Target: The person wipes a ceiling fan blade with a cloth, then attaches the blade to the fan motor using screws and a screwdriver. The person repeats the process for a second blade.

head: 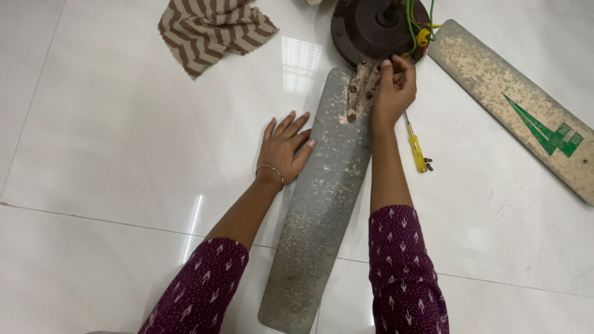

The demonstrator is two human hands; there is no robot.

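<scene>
- The left hand (283,147) lies flat on the white tiled floor (111,154), fingers spread, with the fingertips resting against the left edge of a dusty grey fan blade (322,204). A thin metal bangle (270,171) sits on that wrist.
- The fan blade runs from the bottom of the view up between the two forearms to a dark round fan motor (365,28) at the top edge.
- A rusty metal bracket (362,89) with several screws joins the upper end of the blade to the motor.
- The right hand (393,93) is at the top of the bracket, its fingers curled and pressed together around something small there; what they pinch cannot be made out.
- A yellow-handled screwdriver (417,148) lies on the floor just beside the right wrist.
- A second blade (520,108) with a green mark lies to the right, well apart.
- Green and yellow wires (416,31) hang over the motor.
- A brown and cream striped cloth (210,28) lies at the upper left.
</scene>
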